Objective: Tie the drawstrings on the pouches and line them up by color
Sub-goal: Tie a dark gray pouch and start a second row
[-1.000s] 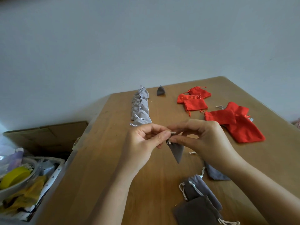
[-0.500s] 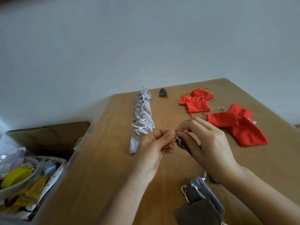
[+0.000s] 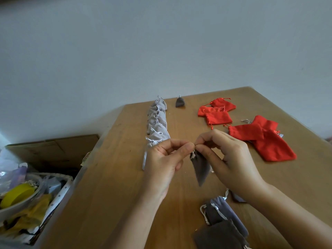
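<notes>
Far to the left of the hands, off the tabletop [image 3: 111, 186], a box [image 3: 53, 150] and a basket [image 3: 62, 190] of oddments are seen, with a yellow roll [image 3: 18, 193] among them. Just beyond the left hand [image 3: 162, 159], the pale pouches [image 3: 158, 121] are laid in a row that runs away toward the far edge, each drawn shut with a white string. The nearest of them is partly hidden behind that hand.

The left hand is held above the tabletop with its fingers curled, and the cord [image 3: 193, 155] of the dark pouch [image 3: 201, 168] is pinched between thumb and forefinger. The dark pouch is hung between the two hands, clear of the tabletop, mouth up and one corner pointed down. The right hand [image 3: 231, 159] is curled likewise, and the same cord is pinched at the mouth by its thumb and forefinger. The fingertips of both hands are almost met. Whether a knot is made cannot be told, as the cord is small and blurred.

Well beyond the hands, a lone pouch [image 3: 180, 102], dark and tied, is set just right of the row's far end. Beyond the right hand, the small red pouches [image 3: 218, 116] are heaped together. Nearer, to its right, the large red pouches [image 3: 269, 148] are overlapped. Below the right wrist, the loose pouches [image 3: 222, 216], grey, are piled with white strings slack.
</notes>
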A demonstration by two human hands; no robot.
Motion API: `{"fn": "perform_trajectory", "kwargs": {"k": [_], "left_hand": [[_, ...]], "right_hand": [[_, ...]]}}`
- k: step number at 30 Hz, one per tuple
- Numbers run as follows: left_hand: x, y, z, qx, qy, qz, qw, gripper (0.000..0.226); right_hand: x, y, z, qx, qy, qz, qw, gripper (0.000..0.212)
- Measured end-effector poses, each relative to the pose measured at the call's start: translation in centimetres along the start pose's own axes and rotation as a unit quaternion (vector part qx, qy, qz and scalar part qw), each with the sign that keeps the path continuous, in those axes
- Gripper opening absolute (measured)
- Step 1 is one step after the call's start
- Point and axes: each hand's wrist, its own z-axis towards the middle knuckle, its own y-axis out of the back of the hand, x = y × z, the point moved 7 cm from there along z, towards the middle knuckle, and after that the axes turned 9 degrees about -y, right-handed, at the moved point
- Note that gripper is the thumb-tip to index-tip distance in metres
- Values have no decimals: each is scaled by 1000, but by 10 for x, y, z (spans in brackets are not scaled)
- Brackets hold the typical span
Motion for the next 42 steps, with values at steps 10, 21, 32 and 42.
{"fn": "perform_trajectory", "kwargs": {"k": [10,21,32,42], "left_hand": [[-11,-6,-1,56,-47,35,997,4],[-8,-3,2,83,-27,70,994,11],[-3,-5,1,86,-111,239,961,12],[5,-1,2,31,-44,180,982,15]], "right_hand": [[2,0,0,37,-36,60,997,3],[-7,2,6,72,-148,176,971,19],[-12,0,7,81,-43,-74,993,17],[0,-3,0,-10,-23,-187,982,12]]}}
